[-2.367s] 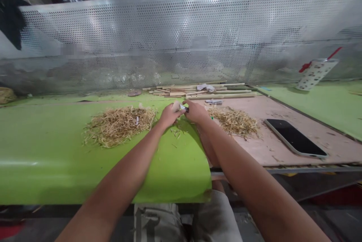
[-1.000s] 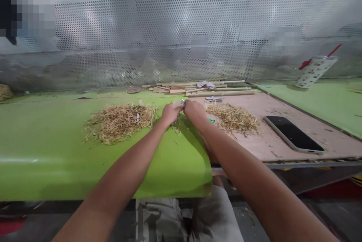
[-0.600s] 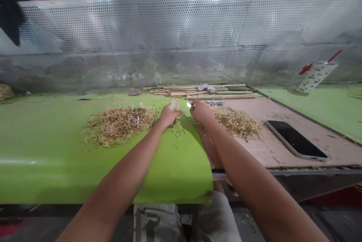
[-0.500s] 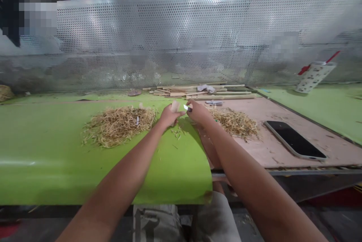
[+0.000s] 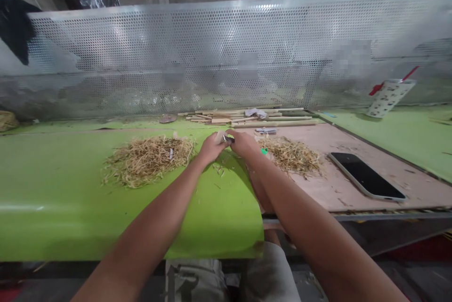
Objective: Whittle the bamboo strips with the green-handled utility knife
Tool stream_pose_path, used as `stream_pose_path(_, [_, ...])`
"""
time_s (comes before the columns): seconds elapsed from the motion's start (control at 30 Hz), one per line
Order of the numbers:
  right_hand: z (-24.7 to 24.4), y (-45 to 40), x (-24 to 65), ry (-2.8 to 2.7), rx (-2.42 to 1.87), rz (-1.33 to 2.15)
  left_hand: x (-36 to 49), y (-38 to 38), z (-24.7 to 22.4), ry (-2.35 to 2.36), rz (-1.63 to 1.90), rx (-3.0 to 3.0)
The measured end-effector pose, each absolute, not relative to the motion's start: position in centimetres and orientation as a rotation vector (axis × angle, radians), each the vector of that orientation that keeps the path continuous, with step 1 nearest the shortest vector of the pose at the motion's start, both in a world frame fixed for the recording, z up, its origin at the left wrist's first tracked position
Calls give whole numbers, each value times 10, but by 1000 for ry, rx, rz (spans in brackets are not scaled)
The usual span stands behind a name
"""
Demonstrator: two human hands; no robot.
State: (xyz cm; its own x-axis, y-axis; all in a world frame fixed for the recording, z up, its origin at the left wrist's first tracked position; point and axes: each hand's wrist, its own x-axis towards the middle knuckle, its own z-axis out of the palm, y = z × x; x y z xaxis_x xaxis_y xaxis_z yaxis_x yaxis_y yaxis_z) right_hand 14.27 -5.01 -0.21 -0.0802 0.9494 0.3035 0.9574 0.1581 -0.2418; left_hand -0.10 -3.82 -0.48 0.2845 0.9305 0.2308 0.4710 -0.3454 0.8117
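Near the middle of the green sheet [image 5: 212, 217], my left hand [image 5: 211, 147] is closed around a small pale piece [image 5: 219, 137]. My right hand [image 5: 243, 142] is closed on a small blade [image 5: 228, 139] with a dark part, which meets the pale piece. The fingers of both hands are close together, and their tips partly hide what they hold. Small shavings [image 5: 219, 170] lie just below the hands. To the left sits a heap of dry fibres [image 5: 151, 161]; another fibre heap [image 5: 293, 154] lies to the right.
Thin sticks [image 5: 275, 123] lie behind the hands, before a perforated metal panel [image 5: 212, 34]. A phone [image 5: 367, 176] rests at the right on the pinkish surface [image 5: 318, 194]. Farther right, a patterned tumbler [image 5: 390, 99] with a red straw leans. A woven item [image 5: 7, 121] is at far left.
My right hand has moved left toward my left hand, bringing the blade from just beside the pale piece onto it. The view has shifted slightly.
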Motion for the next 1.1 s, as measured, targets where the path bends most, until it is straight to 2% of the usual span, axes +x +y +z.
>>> stream_pose_path(0.67, [3, -52, 136, -1975, -1944, -76, 0, -45, 2, 1384, 965, 1811])
stream_pose_path(0.9, [5, -42, 157, -1810, -2028, 112, -1, -42, 7, 1356, 918, 1620])
stream_pose_path(1.1, [26, -45, 169, -2034, -2006, 251, -19, -38, 28, 1347, 874, 1788])
